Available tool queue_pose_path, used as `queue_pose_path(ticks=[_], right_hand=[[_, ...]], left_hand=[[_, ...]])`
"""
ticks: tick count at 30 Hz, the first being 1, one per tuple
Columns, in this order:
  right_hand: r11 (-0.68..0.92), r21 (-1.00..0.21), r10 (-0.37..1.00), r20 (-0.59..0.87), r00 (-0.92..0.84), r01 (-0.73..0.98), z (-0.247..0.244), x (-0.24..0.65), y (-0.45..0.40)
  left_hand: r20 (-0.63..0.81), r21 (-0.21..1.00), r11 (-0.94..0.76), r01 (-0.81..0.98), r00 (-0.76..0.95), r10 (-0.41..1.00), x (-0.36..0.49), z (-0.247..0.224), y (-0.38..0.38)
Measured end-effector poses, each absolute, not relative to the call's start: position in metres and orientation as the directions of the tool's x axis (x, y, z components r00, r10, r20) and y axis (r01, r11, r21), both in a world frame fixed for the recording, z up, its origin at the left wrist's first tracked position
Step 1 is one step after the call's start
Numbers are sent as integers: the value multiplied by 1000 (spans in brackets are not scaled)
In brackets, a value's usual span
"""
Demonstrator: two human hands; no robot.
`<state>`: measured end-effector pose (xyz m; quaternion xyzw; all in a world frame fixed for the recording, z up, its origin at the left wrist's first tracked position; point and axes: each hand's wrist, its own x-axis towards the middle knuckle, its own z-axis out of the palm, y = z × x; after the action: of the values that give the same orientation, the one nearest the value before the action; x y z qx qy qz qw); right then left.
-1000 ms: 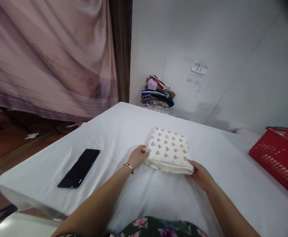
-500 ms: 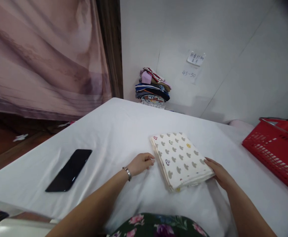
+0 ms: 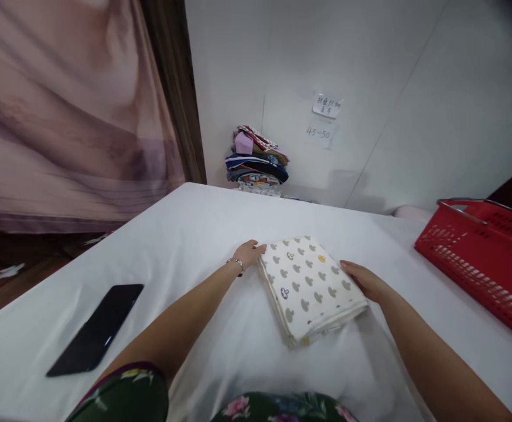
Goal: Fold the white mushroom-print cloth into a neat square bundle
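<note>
A folded cloth [image 3: 311, 284], white with grey mushroom-like prints and a few coloured ones, lies in several layers on the white-covered table [image 3: 212, 220]. At its far left corner is my left hand [image 3: 249, 255], a silver bracelet at the wrist, with the fingers closed on the corner. My right hand [image 3: 365, 281] lies along the cloth's right edge, fingers stretched out and touching it. Its thumb is hidden from view.
A black phone [image 3: 98, 328] lies on the table at the left. Beyond the table's far edge rises a stack of folded clothes [image 3: 258, 161] against the wall. On the right stands a red plastic basket [image 3: 484, 258]. A pink curtain [image 3: 71, 117] hangs at the left.
My left hand has moved away from me along the cloth's left side to its far corner and now touches it. My right hand has slid farther up the right edge. The view has shifted.
</note>
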<state>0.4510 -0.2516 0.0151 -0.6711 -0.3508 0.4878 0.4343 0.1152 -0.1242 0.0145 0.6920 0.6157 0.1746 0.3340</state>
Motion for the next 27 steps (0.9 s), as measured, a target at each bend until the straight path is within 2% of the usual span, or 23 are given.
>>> queue_pose_path(ticks=[3,5,8,11,12,14,17,19,20,23,25,27], right_hand=[[-516,-855,837,-515,188,-44,15,452,-243],[-520,-853,838,-518,174,-34,20,451,-238],[-455,-890,878,-449,167,-1,31,446,-223],[-366,-927,922,-349,170,80,39,439,-197],[-333,-933,935,-309,175,134,39,437,-186],[-269,-898,958,-214,190,348,36,429,-162],[-196,-718,977,-83,197,668,28,412,-136],[-155,-655,981,-13,194,739,22,395,-131],[-104,-637,985,42,169,764,19,385,-132],[164,-452,974,217,-70,877,9,356,-150],[297,-304,950,191,-248,905,1,341,-164],[314,-244,950,90,-301,918,-5,332,-174]], left_hand=[[-200,666,-46,744,238,950,124,16,-114],[-206,667,-59,743,260,943,123,19,-110],[-142,709,-80,701,252,957,113,27,-109],[-53,770,-68,634,171,984,98,30,-109],[-43,783,-47,620,130,991,93,29,-109],[-61,771,18,637,46,997,84,24,-109],[-114,654,83,752,-10,993,76,16,-109],[-91,575,56,816,-4,996,74,13,-110],[-36,548,13,837,8,999,75,14,-112],[235,427,-218,878,126,964,86,15,-123],[358,302,-423,854,309,881,96,13,-134],[355,208,-566,797,478,803,106,6,-143]])
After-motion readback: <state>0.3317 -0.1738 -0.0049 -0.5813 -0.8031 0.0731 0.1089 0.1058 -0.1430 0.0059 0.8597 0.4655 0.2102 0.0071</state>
